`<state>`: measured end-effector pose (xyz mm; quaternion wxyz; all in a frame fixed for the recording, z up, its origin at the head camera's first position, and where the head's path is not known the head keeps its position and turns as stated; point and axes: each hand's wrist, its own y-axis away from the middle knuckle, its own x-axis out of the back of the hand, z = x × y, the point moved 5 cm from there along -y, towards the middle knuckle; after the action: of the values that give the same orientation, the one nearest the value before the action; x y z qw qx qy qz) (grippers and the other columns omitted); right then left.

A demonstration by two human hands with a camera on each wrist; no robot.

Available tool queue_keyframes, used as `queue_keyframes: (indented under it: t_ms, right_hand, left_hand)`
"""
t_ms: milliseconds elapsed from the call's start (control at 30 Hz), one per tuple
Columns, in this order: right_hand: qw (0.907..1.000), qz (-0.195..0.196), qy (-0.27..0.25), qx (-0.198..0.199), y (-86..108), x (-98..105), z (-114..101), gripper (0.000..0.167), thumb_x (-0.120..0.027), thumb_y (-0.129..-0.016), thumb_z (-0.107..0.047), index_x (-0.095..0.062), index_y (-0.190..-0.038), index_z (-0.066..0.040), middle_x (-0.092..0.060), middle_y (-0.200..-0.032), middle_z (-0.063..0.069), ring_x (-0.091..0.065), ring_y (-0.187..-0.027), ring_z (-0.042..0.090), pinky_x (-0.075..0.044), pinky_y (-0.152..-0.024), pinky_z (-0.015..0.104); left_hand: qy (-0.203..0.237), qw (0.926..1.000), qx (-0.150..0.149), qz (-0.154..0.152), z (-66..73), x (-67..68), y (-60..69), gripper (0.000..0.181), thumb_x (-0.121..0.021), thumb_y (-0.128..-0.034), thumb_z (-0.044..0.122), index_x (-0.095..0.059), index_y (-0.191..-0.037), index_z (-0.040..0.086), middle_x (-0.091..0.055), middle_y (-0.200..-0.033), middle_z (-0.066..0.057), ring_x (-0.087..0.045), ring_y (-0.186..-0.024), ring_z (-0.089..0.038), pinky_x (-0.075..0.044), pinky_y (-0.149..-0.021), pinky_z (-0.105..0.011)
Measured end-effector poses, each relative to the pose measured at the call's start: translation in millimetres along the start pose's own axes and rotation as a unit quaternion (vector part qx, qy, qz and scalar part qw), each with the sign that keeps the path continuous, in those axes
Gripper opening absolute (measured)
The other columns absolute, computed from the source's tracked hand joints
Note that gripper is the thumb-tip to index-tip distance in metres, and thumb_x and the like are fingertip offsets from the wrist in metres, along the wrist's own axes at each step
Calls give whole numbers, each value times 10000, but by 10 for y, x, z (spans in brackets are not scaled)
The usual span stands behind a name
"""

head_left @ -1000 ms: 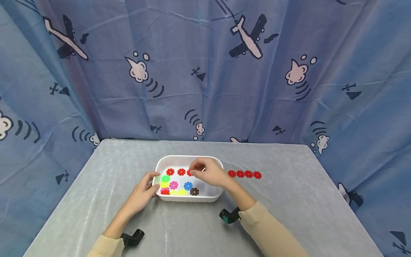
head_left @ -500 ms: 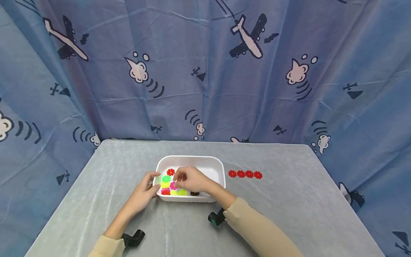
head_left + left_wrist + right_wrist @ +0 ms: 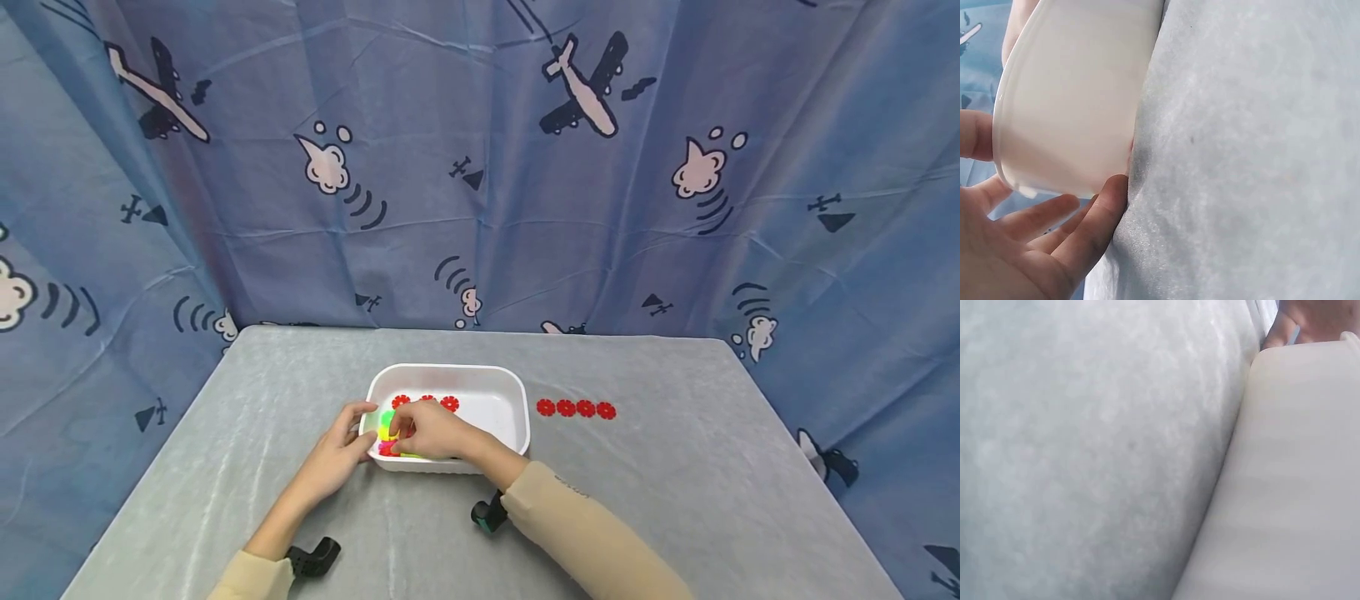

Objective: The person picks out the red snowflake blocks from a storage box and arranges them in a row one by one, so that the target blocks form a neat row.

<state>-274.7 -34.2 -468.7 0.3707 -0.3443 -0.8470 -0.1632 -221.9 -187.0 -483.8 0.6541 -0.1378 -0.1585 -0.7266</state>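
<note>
A white tray [image 3: 487, 393] stands on the table, holding small notched discs in several colours. My left hand [image 3: 336, 446] grips its left end; in the left wrist view the thumb bends over the rim while the fingers [image 3: 1100, 209] lie against the outer wall. Inside the tray my right hand [image 3: 435, 432] reaches over the left side, with thumb and index finger apart above the yellow disc [image 3: 384, 433] and green disc [image 3: 387, 417]. Nothing held shows there. Behind that hand lie red discs [image 3: 449, 403]. The hand covers other pieces. In the right wrist view only the tray's outer wall [image 3: 1297, 469] and part of the left hand appear.
To the right of the tray, several red discs [image 3: 566, 408] form a row on the grey cloth-covered table [image 3: 660, 492]. A blue patterned curtain [image 3: 420, 167] hangs behind the table and at both sides.
My right hand has moved left and nearer within the tray, away from the red discs at the back, which show again. The left hand keeps its place on the tray.
</note>
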Motion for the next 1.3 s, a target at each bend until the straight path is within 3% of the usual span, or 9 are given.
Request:
queue_keyframes:
  t_ms: [633,1000,1300]
  right_hand:
    - [9979,-349,542,71,-146,-143,45,83,-780,-865,-75,-725,-926,-85,-543,-730,-71,-485,-676,48,-416,-651,157]
    - [9997,-142,167,-129,-102,-107,75,153,-784,-856,-77,-669,-941,-132,-556,-729,-63,-512,-678,72,-443,-637,176]
    - [9998,94,-97,-131,24,93,65,127,-754,-878,-96,-654,-935,-148,-568,-669,-58,-516,-602,72,-420,-579,200]
  left_hand:
    - [65,9999,-74,41,-32,-1,-15,424,-567,-1025,103,-459,-1435,90,-554,-1405,-236,-645,-1122,-287,-547,-790,-269]
    - [18,10000,-61,13,-6,1,-18,425,-556,-1033,111,-451,-1445,96,-544,-1416,-235,-646,-1115,-271,-546,-795,-272]
    - [23,10000,-31,22,-20,-5,-10,422,-546,-1035,101,-449,-1446,97,-534,-1419,-234,-645,-1108,-271,-550,-789,-271]
